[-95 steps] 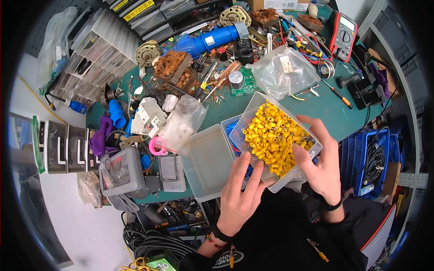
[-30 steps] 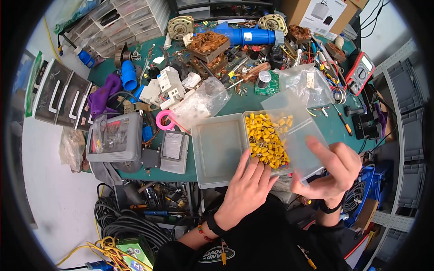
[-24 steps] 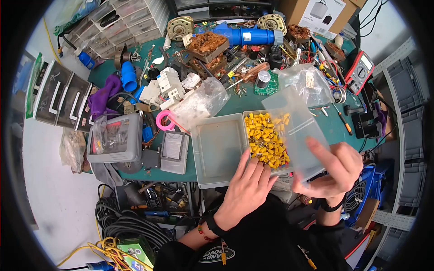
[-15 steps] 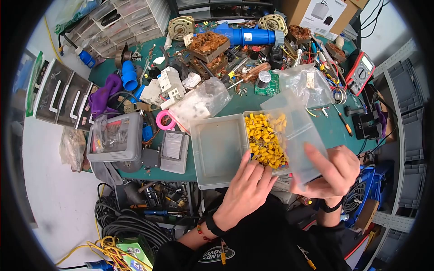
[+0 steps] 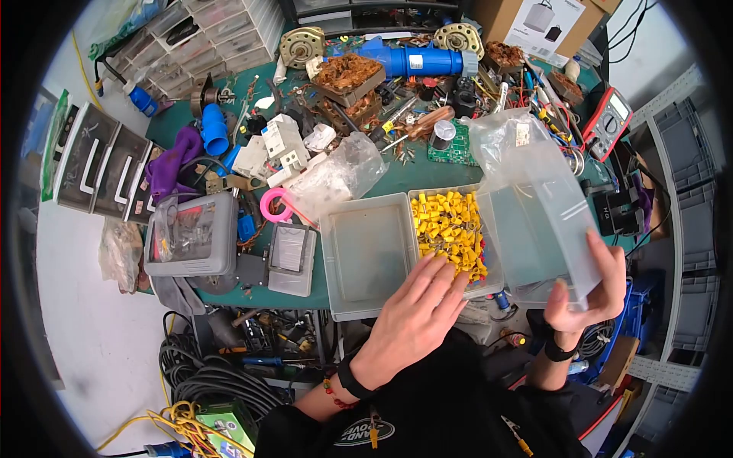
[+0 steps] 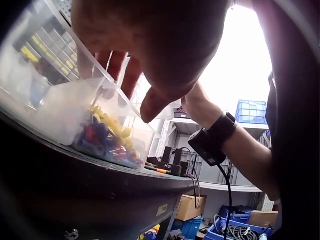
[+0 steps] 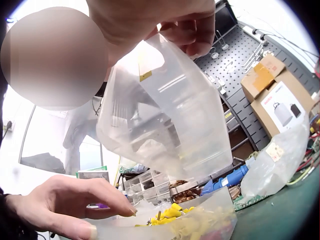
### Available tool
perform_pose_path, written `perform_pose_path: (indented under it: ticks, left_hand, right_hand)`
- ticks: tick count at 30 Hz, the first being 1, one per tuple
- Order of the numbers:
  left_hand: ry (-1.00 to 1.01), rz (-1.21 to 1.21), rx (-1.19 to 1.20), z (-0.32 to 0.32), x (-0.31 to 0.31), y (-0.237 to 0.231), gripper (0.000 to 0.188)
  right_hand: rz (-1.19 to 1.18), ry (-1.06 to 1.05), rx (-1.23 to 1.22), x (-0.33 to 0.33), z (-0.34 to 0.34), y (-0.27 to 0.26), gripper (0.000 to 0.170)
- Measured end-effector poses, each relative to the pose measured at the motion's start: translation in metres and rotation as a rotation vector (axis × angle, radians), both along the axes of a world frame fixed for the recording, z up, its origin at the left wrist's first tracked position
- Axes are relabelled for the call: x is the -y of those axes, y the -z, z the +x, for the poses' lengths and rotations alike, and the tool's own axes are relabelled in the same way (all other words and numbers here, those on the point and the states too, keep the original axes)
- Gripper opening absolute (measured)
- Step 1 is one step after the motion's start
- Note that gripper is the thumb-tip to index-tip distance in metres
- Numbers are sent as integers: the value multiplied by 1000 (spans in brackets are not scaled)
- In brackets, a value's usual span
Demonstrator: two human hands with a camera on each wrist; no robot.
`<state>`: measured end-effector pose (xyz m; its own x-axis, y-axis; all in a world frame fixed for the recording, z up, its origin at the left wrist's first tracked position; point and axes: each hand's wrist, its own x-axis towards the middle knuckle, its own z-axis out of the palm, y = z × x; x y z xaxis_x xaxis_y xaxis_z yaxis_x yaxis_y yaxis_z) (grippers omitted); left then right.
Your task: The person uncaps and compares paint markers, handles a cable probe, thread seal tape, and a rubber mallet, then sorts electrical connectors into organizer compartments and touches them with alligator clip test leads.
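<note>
In the head view, yellow insulated wire ferrules (image 5: 444, 229) fill the right half of an open clear plastic box (image 5: 496, 263), whose shallow left half (image 5: 366, 256) lies flat and bare. Blue and red pieces (image 6: 97, 135) show beneath the yellow ones in the left wrist view. My left hand (image 5: 408, 324) reaches over the front rim, fingers loosely extended with the tips at the ferrules. My right hand (image 5: 592, 286) grips a second clear plastic container (image 5: 538, 221) by its right edge, thumb apart from the fingers. That container is tilted, emptied of ferrules, and raised right of the box.
Behind stand a blue industrial plug (image 5: 416, 61), tools, scrap parts and a green circuit board (image 5: 452, 145). A plastic bag (image 5: 500, 133) and a red multimeter (image 5: 608, 122) lie at right. Grey cases (image 5: 191, 233) sit left. The table's front edge runs close to the box.
The ferrules, earlier in the container between both hands, now lie in the open box. My right hand has moved the container up and right, away from it; my left fingers have shifted over the ferrules.
</note>
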<state>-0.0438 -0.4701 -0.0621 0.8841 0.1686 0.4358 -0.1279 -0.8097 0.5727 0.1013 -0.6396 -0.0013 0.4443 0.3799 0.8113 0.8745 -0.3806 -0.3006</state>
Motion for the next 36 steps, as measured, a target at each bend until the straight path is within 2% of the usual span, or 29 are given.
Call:
perform_pose_path:
  ticks: [3,5,6,7,9,11,14,15,17,18,23,28,32,36]
  left_hand:
    - [65,108,-30,1,-1,2,32]
    - [96,254,-106,1,-2,2,33]
    - [110,255,-107,1,-2,3,33]
    - [94,264,-110,1,-2,3,33]
    - [95,274,-110,3,0,4,34]
    - [63,287,-132,3,1,5,34]
    - [56,283,-124,4,4,8,34]
    - [40,282,-117,5,4,9,34]
    - [45,288,-109,6,6,10,34]
    - [36,288,-107,6,6,9,34]
    - [27,297,-104,7,7,9,34]
    - [-3,266,-96,8,10,9,38]
    - [-6,274,-85,9,11,8,40]
    - [-22,130,-78,8,12,-12,41]
  right_hand:
    - [113,84,-121,17,6,19,63]
    - [272,177,-258,26,8,28,64]
    - [310,176,-426,35,4,33,63]
    - [313,192,-426,35,4,37,63]
    - [494,217,-522,34,6,47,60]
    - [486,250,-755,55,2,64,55]
    - [405,330,-835,57,1,85,44]
    - [377,337,-1014,52,-4,80,45]
    - [140,396,-1264,40,-10,60,42]
    - [-176,448,-803,44,-6,72,39]
    - [-115,392,-908,41,4,62,36]
    - [-139,188,-903,50,19,61,31]
    - [-158,196,-947,49,21,58,30]
    - [-125,198,-913,52,22,66,32]
